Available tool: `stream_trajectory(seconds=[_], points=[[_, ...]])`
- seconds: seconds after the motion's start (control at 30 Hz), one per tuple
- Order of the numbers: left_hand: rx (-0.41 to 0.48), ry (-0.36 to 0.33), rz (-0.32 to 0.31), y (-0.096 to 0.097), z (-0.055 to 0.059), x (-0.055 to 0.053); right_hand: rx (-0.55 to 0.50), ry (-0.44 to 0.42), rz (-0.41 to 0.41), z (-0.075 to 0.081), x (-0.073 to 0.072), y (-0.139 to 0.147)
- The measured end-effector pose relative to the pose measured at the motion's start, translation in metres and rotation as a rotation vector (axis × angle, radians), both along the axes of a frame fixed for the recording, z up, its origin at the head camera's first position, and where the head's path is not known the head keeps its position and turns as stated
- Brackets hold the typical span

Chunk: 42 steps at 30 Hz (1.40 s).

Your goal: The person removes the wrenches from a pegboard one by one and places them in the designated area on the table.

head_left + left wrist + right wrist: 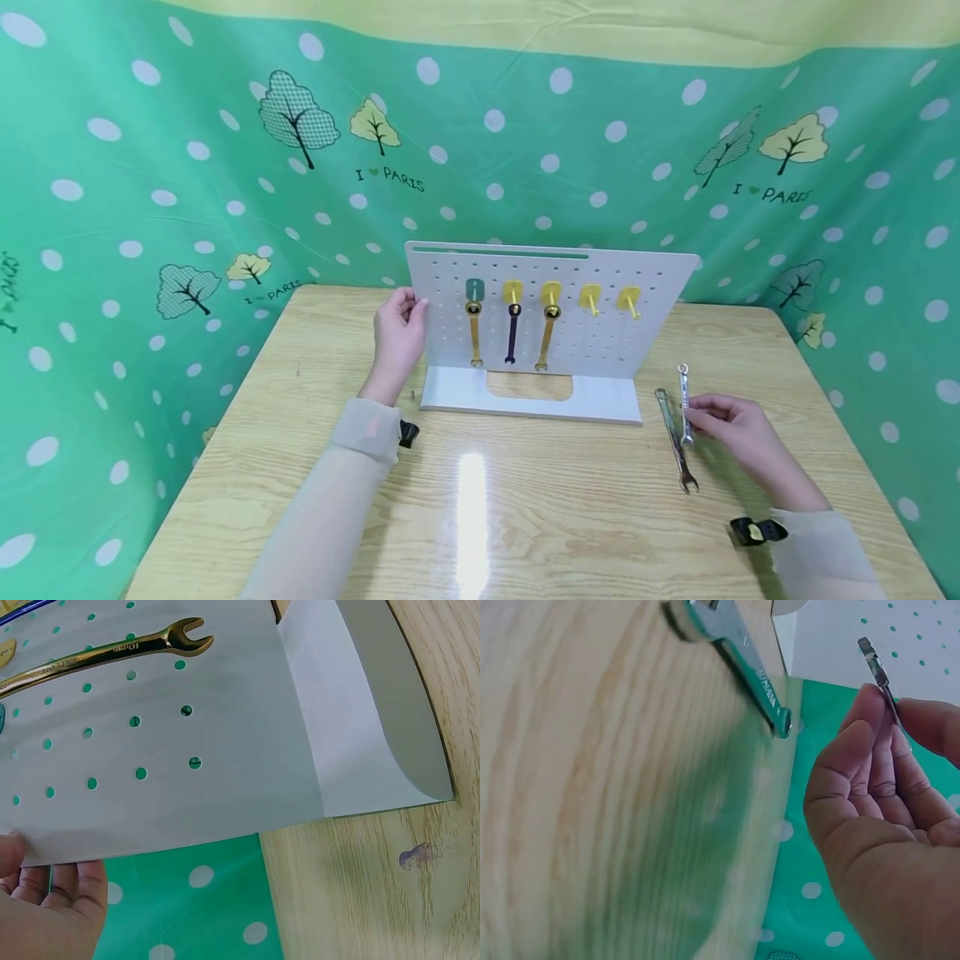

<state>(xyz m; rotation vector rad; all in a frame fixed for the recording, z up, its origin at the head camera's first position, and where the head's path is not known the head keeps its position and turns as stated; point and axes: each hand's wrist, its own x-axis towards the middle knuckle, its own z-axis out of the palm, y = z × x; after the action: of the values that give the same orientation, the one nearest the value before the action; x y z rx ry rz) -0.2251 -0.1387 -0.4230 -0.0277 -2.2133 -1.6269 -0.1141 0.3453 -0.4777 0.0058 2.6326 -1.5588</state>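
Observation:
My left hand (397,337) grips the left edge of a white pegboard (444,287), its thumb at the front and its fingers behind. In my right hand (738,429) a small silver combination wrench (684,385) is pinched between thumb and fingertips, right of the board. A second silver combination wrench (754,675) lies on the table below it. Three wrenches hang by their ring ends on the pegboard: a gold one (474,337), a dark purple one (512,335) and another gold one (546,340).
Two yellow hooks, the left one (589,297) and the right one (629,302), hold nothing. The board's white base (453,390) with its cut-out rests on the wooden table (570,500). Green dotted cloth (495,167) hangs behind and at both sides.

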Motion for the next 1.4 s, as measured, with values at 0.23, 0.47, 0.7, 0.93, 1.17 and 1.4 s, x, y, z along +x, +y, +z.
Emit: stream_trajectory(seconds=[0.23,0.47,0.7,0.93,1.17,1.4], points=[[0.0,0.002,-0.002,0.001,0.001,0.0,0.058,-0.062,-0.021,-0.004,0.001,0.004],[0.001,0.015,-0.006,0.0,0.001,-0.001,0.107,-0.069,-0.024,-0.006,0.003,0.005],[-0.003,0.016,-0.008,0.0,0.002,0.0,0.153,-0.081,-0.019,-0.008,0.004,0.005],[0.0,0.018,-0.006,0.001,0.001,-0.001,0.184,-0.083,-0.014,-0.009,0.005,0.005],[-0.002,0.013,-0.006,0.001,0.002,-0.001,0.21,-0.063,0.018,-0.009,0.007,0.005],[-0.005,0.008,-0.004,0.0,0.001,-0.001,0.248,-0.041,0.019,-0.012,0.008,0.006]])
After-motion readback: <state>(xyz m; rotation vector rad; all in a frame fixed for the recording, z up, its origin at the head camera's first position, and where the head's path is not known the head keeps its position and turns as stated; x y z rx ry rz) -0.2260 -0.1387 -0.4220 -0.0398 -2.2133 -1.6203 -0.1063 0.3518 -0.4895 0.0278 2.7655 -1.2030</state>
